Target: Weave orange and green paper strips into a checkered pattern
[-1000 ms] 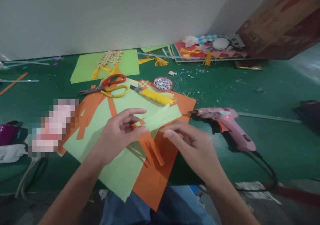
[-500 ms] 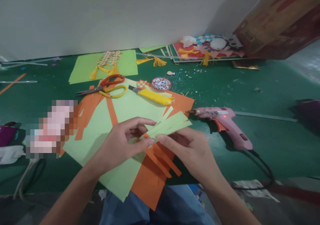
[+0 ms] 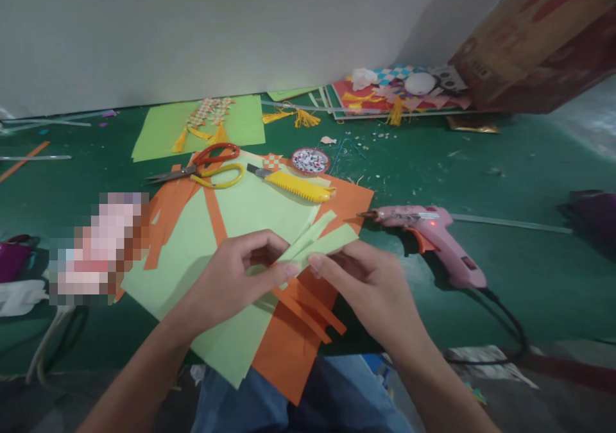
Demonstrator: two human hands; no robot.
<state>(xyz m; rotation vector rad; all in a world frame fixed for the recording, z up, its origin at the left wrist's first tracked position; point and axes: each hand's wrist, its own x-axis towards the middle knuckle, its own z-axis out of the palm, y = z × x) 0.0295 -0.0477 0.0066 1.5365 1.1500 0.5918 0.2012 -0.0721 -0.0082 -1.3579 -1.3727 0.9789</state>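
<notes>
A bunch of pale green paper strips (image 3: 330, 243) is spreading up and to the right, the narrower ones lying nearly side by side while a broader one is slanting lower, bending a little as it's running towards the right hand (image 3: 373, 276). That thumb is pressing on it, and the left hand (image 3: 243, 266) is pinching the bunch at its near end. Below, flat orange strips (image 3: 304, 316) are trailing down to the right, their loose ends splaying apart over the orange sheet (image 3: 289, 369). From here, the fingers are hiding most of the spot where green and orange are coming together.
</notes>
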